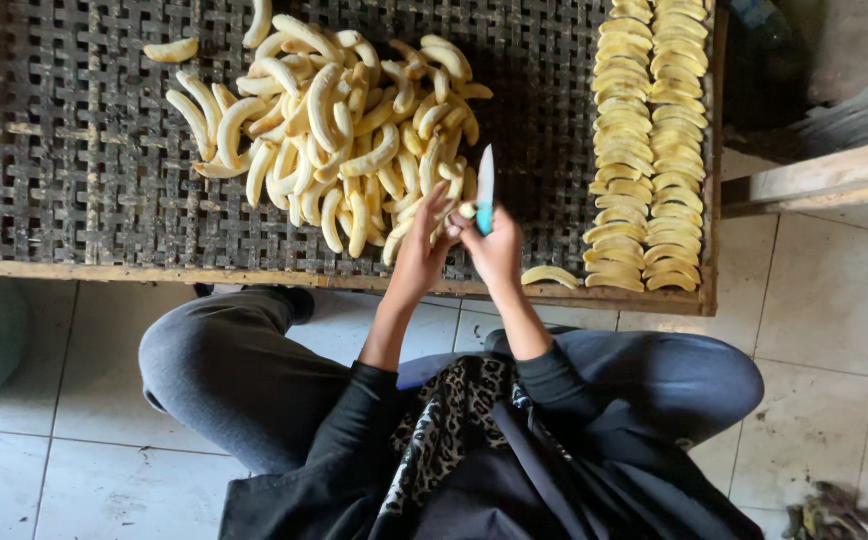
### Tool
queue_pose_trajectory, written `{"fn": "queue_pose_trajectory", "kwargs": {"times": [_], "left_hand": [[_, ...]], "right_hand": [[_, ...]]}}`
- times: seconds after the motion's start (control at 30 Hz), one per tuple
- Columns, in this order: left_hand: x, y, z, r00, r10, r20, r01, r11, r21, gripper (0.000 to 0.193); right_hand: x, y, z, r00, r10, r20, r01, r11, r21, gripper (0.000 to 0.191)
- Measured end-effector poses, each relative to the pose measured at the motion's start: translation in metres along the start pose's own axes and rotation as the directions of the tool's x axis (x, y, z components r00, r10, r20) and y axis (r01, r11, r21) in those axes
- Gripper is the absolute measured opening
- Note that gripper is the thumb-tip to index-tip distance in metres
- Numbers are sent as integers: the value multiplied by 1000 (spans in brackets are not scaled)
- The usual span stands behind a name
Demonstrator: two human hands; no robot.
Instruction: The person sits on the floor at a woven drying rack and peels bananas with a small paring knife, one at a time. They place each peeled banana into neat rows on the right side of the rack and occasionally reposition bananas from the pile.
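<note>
The right hand [499,250] is gripping a teal-handled knife [485,188] fully closed, blade up, while the left hand [422,250] is pinching a peeled banana [466,210] against it for cutting. Just beyond is lying the loose pile [334,130]; right of the grip, cut halves [649,140] are sitting in rows on the woven rack [74,150], presumably for drying.

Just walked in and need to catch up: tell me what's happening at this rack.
A seated person leans over a dark woven rack. The right hand holds a small knife with a teal handle, blade pointing up. The left hand holds a peeled banana against it, at the edge of a big loose pile of peeled bananas. On the right side of the rack, two neat rows of banana pieces are laid out, and one stray piece lies near the front edge.
</note>
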State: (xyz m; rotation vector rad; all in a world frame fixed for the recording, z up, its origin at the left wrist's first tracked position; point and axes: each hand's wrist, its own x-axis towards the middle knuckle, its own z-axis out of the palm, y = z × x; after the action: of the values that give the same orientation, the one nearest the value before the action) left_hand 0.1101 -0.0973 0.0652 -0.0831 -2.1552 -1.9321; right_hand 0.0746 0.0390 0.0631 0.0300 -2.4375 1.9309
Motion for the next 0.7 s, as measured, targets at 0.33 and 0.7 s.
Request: {"fn": "queue_pose_trajectory", "kwargs": {"times": [0.33, 0.7], "left_hand": [[10, 37, 53, 993, -103, -63, 32, 724, -689, 47], [17, 73, 65, 861, -458, -222, -55, 351, -935, 23]], "right_hand": [[-43, -54, -75, 969, 233, 80, -231, 972, -30, 33], [-121, -110, -93, 950, -97, 298, 226, 871, -437, 41]]}}
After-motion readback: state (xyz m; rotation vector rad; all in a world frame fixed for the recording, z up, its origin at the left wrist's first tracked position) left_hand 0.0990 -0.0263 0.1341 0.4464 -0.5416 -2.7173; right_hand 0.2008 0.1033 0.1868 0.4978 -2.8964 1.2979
